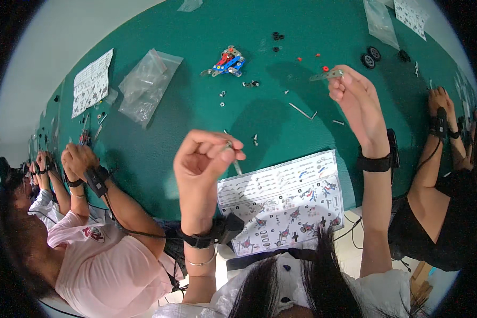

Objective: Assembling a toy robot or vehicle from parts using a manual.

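Observation:
My left hand [199,167] is pinched, thumb against fingertips, over the near side of the green table. A thin metal piece [237,168] sticks out below its fingertips; whether it is a bolt or a narrow strip I cannot tell. Farther right, my right hand [359,100] is raised, gripping a flat perforated metal strip [323,76] by its right end. The strip points left. Under and beside my left hand lies a printed picture sheet [281,212], overhanging the table's near edge. A partly built model [229,62] of red, blue and metal pieces sits farther back.
Between my hands lie an L-shaped hex key [303,112] and several small screws [256,140]. Black wheels [368,60] stand at the back right. A clear plastic bag [149,85] lies left. Co-workers' hands [81,160] [441,100] are busy on both sides.

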Demonstrator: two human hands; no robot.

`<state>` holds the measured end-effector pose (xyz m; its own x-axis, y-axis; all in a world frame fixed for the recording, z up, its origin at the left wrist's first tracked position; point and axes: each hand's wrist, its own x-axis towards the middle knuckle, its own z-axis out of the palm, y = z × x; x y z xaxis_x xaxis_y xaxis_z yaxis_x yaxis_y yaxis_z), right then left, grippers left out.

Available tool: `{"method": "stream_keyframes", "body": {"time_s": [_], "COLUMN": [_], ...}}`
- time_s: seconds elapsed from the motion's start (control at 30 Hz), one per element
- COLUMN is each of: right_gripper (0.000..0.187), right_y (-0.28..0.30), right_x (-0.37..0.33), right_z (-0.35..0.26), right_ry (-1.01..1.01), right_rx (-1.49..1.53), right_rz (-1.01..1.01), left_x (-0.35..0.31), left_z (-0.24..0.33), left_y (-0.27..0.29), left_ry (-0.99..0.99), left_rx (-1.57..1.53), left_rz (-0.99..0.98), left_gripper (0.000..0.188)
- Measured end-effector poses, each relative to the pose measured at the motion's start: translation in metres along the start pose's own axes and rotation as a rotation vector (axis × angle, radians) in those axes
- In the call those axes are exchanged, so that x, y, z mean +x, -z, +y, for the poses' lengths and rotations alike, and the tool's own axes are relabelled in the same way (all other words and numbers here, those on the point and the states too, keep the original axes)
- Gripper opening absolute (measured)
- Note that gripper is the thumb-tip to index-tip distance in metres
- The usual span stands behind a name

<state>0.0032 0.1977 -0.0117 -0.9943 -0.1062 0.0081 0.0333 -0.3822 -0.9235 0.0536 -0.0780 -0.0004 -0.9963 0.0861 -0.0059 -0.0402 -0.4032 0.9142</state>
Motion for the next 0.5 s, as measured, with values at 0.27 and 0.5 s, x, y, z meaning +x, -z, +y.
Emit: {"method": "stream_keyframes", "body": {"time_s": [0.27,0.5], "right_gripper": [0.018,0.018], "right_y": [-0.003,-0.007], "right_x": [-0.002,-0.002], "right_z": [0.006,0.009], "right_ry": [-0.011,-0.025], "right_rx": [-0.008,-0.047], "right_rz": [-0.021,-0.042], "left_x": [-0.016,-0.023], "left_z": [-0.024,-0.019], "left_y": [0.000,-0.008], "left_ry": [0.238,0.372], "left_rx": [-0.338,-0.610], "left_rz": [-0.085,-0.067], "left_gripper": [0.015,0.019]}}
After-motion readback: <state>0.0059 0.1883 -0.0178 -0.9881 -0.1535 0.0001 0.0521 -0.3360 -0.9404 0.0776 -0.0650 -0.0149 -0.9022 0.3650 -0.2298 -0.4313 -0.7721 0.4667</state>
